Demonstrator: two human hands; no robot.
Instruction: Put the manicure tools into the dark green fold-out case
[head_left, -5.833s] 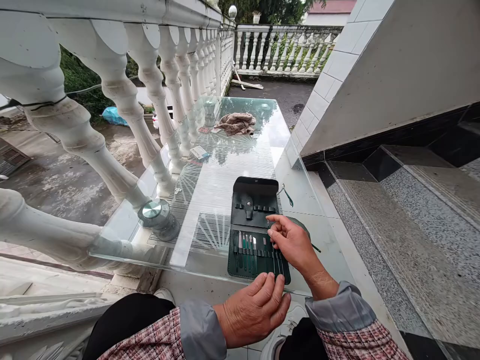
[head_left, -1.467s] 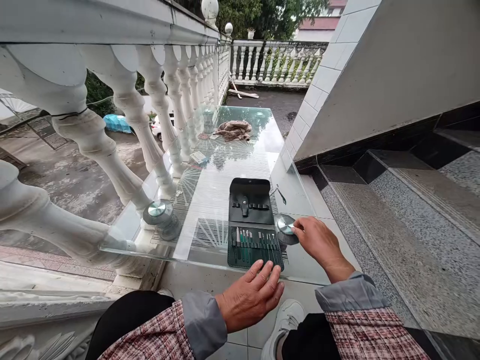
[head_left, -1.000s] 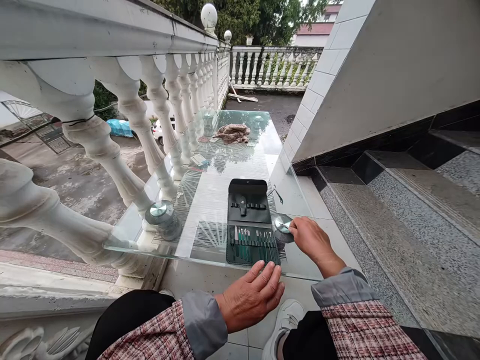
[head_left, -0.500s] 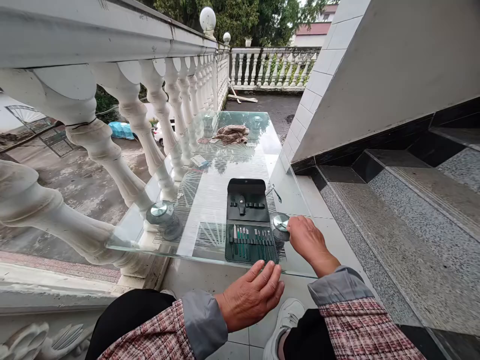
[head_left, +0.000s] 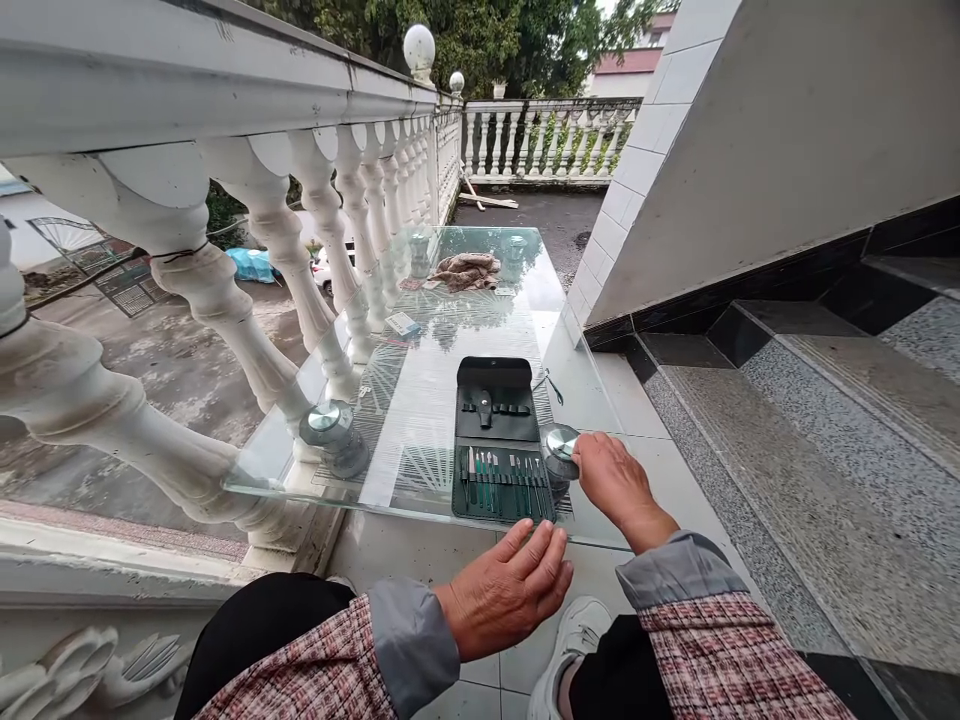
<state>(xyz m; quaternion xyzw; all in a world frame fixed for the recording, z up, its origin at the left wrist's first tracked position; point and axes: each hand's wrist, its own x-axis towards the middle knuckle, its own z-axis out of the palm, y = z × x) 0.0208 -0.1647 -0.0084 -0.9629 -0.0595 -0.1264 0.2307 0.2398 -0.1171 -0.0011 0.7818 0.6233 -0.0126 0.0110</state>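
The dark green case point(head_left: 519, 427) lies open and flat on the glass table point(head_left: 431, 400), close to the edge nearest the person, and serves here as the landmark. A row of slim tools point(head_left: 481, 482) sits in loops on its near half; a small snap pouch point(head_left: 485, 408) is on its far half.

The left hand point(head_left: 510, 590) is at the case's near right corner, fingers loosely spread and palm down; whether the fingertips touch the case I cannot tell. The right hand point(head_left: 615, 478) is to the right of the case, fingers drawn together and covering the edge of a round metal disc point(head_left: 559, 440) just beside it. Whether those fingers hold anything is hidden.

Green-handled nippers point(head_left: 553, 388) lie right of the case's far half. A second metal disc point(head_left: 324, 416) is well to its left. Beyond the case are a small printed box point(head_left: 403, 324) and, farther off, a crumpled brown cloth point(head_left: 466, 272). White balusters point(head_left: 281, 245) line the case's left, stone steps point(head_left: 810, 450) its right.
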